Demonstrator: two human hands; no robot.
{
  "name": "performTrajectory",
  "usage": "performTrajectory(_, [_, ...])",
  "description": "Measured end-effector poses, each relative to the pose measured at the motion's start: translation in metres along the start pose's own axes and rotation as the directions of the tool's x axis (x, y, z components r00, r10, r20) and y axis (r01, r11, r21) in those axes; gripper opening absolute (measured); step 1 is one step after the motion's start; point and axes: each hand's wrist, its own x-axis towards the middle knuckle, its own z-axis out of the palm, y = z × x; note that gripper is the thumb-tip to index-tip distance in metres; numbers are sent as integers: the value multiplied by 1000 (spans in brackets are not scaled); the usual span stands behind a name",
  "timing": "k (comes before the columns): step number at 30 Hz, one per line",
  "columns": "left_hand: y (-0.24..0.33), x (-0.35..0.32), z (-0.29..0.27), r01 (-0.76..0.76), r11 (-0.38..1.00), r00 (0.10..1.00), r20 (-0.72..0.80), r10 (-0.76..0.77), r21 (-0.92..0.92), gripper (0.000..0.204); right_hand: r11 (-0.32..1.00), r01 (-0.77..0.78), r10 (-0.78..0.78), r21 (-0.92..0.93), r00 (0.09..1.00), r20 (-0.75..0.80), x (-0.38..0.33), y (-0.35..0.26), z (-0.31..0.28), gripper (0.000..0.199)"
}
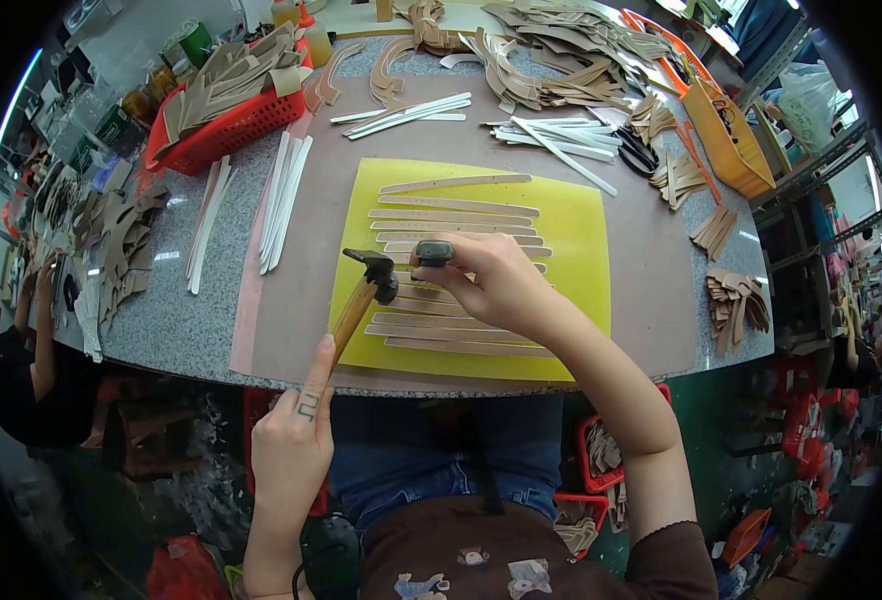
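Note:
My left hand (296, 435) is closed around the wooden handle of a hammer (353, 314), its forefinger stretched along the wood. The hammer's dark metal head is over the yellow board (581, 260), just left of my right hand. Between the fingers of my right hand (496, 280) is a dark metal hand punch (435, 252), seen from its blocky top end; its lower end is hidden. Under both tools, several narrow tan strips (456, 202) lie crosswise in a row on the board. Small dots like holes show on some strips. My right hand covers the middle ones.
A red basket (231, 128) heaped with tan pieces stands back left. White strips (286, 200) lie left of the board, with more beyond it. Black-handled scissors (637, 150) and bundled tan strips (736, 300) are on the right. At far left another person (26, 370) works.

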Motion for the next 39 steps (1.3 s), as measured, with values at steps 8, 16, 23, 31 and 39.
performTrajectory(8, [-4, 0, -1, -32, 999, 999, -30, 33, 15, 62, 998, -41, 42, 57, 999, -23, -1, 4, 3, 9])
performTrajectory(16, [-22, 18, -47, -426, 671, 810, -586, -16, -607, 53, 1000, -28, 28, -6, 999, -32, -4, 1, 1, 8])
performTrajectory(23, [-25, 9, -29, -369, 920, 882, -362, 301, -135, 57, 1000, -11, 10, -11, 1000, -26, -4, -7, 3, 8])
performTrajectory(31, [-14, 5, 12, -140, 990, 981, -130, 143, 28, 63, 994, -62, 66, 87, 997, -49, -10, 5, 3, 11])
performTrajectory(39, [-8, 6, 4, -104, 992, 993, -46, 108, 75, 62, 849, -121, 258, 514, 944, -204, -23, 8, -6, 14])
